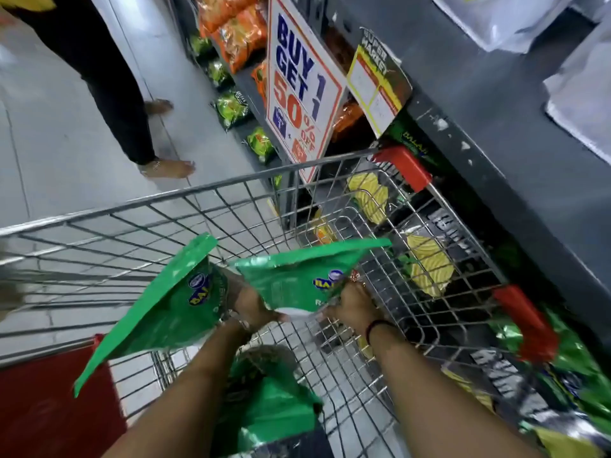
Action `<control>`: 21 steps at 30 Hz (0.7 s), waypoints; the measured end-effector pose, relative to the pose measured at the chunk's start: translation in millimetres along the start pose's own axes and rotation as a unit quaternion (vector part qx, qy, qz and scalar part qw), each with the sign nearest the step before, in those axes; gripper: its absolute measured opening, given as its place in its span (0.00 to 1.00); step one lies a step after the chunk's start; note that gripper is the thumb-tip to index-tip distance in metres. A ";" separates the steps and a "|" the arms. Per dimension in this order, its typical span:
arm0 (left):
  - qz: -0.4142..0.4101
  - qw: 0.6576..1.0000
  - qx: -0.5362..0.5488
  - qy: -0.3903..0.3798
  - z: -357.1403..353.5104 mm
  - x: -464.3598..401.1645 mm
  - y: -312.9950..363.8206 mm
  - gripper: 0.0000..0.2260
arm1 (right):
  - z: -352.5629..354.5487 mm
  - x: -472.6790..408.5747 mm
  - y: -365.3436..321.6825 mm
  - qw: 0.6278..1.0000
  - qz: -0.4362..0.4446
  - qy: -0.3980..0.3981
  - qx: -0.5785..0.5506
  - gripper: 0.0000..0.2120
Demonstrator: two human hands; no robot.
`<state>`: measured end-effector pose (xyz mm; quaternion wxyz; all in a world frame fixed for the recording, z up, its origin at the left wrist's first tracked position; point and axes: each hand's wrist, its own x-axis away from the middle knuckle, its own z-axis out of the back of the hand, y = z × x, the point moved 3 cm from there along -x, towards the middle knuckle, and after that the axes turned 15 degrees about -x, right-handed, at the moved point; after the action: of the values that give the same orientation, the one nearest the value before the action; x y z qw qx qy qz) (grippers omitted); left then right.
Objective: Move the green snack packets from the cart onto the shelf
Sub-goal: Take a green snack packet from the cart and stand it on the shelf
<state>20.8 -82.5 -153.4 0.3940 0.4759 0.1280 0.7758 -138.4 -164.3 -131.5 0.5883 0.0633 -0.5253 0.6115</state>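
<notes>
A: Why one bag per hand?

B: Likely to shelve two per trip. The left hand point(251, 305) pinches a glossy green foil snack packet point(165, 309) by its lower edge; the right hand point(353, 309) has its fingers point(334, 310) curled around a second flat green packet point(297, 279). Both hang above the silver wire cart point(185, 200), at its middle.

A: More left?

B: A crinkled green packet point(274, 404) lies at the cart's near edge. The grey metal shelf point(496, 133) stands beyond the right rim.

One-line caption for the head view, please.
Left hand and right hand each lift a green packet over the cart.
</notes>
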 end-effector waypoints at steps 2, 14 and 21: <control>0.018 0.999 0.010 0.025 3.5 1.7 0.4 0.26 | 7.7 8.8 -8.4 0.999 0.013 -0.007 -0.033 0.15; -0.225 0.962 0.137 0.067 78.7 160.9 156.5 0.52 | 135.6 223.8 -62.1 0.948 0.256 0.117 -0.149 0.26; -0.403 0.904 0.143 0.003 35.1 220.2 282.9 0.21 | 214.0 328.9 -6.4 0.883 0.311 0.274 -0.219 0.22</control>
<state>-140.3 -113.0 167.4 0.6006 0.4322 0.4200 0.5254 -347.7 -104.6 195.1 0.4878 -0.4038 -0.4562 0.6252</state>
